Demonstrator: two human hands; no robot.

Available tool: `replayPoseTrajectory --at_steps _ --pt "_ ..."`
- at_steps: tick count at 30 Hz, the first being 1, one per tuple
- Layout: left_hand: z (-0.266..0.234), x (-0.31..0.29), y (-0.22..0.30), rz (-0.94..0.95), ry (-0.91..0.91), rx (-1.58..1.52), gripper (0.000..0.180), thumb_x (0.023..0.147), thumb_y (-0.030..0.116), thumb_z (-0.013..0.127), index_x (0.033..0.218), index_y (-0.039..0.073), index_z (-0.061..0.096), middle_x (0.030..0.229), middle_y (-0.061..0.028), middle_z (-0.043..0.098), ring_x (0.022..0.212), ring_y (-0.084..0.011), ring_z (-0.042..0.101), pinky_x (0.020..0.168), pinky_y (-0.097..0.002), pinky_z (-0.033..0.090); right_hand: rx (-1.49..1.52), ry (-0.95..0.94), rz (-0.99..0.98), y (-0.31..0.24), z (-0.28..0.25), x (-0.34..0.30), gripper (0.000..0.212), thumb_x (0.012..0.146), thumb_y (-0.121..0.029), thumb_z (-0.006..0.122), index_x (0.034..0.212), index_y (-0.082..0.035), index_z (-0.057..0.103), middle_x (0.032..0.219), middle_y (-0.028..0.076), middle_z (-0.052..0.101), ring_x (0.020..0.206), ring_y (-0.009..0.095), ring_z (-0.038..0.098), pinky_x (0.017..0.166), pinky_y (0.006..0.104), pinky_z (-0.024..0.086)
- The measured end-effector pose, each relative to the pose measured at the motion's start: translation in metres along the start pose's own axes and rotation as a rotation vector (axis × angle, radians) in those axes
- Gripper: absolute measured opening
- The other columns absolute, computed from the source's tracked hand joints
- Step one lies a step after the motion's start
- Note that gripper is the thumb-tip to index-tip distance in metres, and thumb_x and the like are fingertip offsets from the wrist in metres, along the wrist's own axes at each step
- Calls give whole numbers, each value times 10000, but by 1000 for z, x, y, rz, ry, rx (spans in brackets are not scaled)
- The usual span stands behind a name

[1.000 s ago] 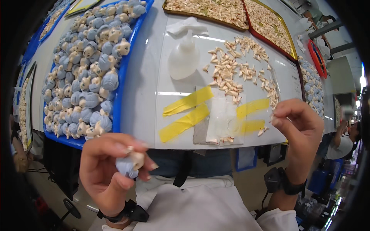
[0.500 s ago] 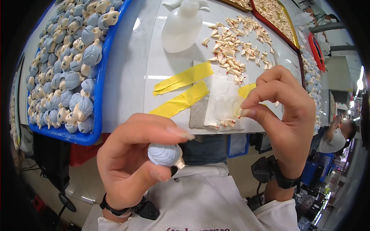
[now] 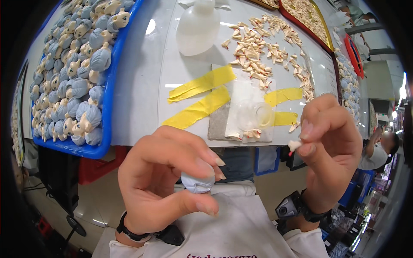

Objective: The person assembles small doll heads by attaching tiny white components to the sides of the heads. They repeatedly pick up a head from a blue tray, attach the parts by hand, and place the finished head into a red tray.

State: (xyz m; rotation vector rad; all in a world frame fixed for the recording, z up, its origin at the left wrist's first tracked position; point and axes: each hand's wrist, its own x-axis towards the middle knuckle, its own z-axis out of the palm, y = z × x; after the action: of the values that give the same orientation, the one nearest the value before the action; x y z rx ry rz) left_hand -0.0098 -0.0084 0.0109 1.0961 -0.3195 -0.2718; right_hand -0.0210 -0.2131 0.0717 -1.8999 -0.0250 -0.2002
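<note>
Pinching grooved round head [image 3: 198,183], red-tipped cream piece [image 3: 294,145]

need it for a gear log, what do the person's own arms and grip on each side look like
The left grip and right grip are bare, with no gloves. The left wrist has a black strap with a dark, boxy module; the right has a matching black band, its angular black unit showing a round, lens-like spot. Pale off-white sleeves cover the arms farther up.
</note>
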Motion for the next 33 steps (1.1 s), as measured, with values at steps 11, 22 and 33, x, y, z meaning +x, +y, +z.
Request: replayPoseTrajectory --at_steps 11,22,33 --pt "2 -1 0 -16 -94 -39 345 716 267 735 876 122 467 921 -98 480 678 -186 594 442 -171 428 576 41 204 16 0 -23 220 708 -134 711 782 -53 521 750 45 487 689 120 433 625 234 337" --pt "17 -2 1 -90 44 -144 242 793 196 668 915 68 501 935 -118 490 719 -214 621 452 -200 464 624 -18 288 3 14 -29 310 728 -274 727 745 -123 457 710 3 440 621 108 404 573 247 325" --pt "19 -5 5 -41 -14 -9 378 761 213 692 1009 -15 522 967 -185 527 775 -209 591 625 -229 480 444 -139 29 3 29 -32 266 705 -194 753 776 -88 520 761 53 480 648 107 445 582 234 348"
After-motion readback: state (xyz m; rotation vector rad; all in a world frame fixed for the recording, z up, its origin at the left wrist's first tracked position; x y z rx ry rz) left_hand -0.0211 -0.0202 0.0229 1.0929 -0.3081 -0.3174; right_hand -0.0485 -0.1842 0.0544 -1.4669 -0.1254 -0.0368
